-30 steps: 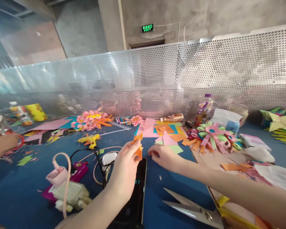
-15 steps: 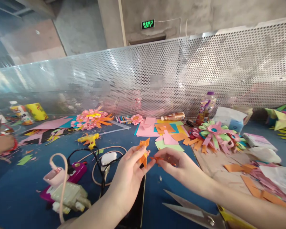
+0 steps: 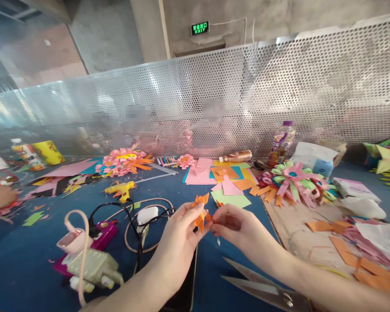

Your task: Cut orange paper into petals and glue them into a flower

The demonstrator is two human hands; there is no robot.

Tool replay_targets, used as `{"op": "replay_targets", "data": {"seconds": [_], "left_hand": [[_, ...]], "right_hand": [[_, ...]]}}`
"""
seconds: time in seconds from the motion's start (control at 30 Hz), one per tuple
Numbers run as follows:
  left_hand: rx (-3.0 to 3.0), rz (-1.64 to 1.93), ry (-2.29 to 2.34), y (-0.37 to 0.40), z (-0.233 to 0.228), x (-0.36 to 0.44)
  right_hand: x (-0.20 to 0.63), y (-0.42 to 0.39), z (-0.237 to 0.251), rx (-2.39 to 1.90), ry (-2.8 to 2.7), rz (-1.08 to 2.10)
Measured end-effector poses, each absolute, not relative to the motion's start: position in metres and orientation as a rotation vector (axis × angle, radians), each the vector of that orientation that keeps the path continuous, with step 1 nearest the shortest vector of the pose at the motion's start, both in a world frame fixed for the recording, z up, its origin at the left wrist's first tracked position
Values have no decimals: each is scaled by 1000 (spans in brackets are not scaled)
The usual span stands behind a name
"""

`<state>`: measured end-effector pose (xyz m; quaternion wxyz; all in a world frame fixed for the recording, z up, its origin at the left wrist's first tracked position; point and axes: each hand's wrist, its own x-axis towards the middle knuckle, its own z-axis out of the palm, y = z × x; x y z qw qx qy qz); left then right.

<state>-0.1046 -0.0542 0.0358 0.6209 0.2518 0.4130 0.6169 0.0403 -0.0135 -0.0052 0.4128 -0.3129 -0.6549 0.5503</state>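
Note:
In the middle of the view, my left hand [image 3: 183, 229] is closed on an orange folded-paper flower [image 3: 199, 222] with pointed petals. My right hand [image 3: 235, 223] sits just to its right, fingertips pinched on a small orange paper piece [image 3: 209, 216] that meets or nearly meets the flower's side. The fingers partly cover both, so I cannot tell whether the two are joined. Below my right forearm lie large open scissors [image 3: 256, 284], blades pointing left. A dark flat object [image 3: 183, 286] with a pale edge is half hidden beneath my left wrist.
Left of me are a purple power strip [image 3: 105, 234] with plugs and cables, and a yellow glue gun [image 3: 120, 190]. Coloured paper sheets [image 3: 230, 200], paper flowers [image 3: 294, 180] and bottles [image 3: 235, 156] stand farther back, before a perforated metal panel [image 3: 182, 99]. Another person's hand [image 3: 0, 199] is far left.
My right hand's fingertips have come closer to my left hand, bringing the small orange piece up to the flower. The flower has shifted slightly right and down in view.

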Motion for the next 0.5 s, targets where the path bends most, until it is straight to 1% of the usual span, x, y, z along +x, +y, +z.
{"op": "replay_targets", "data": {"seconds": [0.13,0.33,0.5], "left_hand": [[518,1436,970,-53,35,-106],[445,1468,980,-54,40,-104],[467,1472,943,-54,41,-103]], "right_hand": [[43,-11,-6,-775,-1646,1316],[48,-11,-3,-846,-1775,1020],[50,-12,-4,-760,-1895,781]]}}
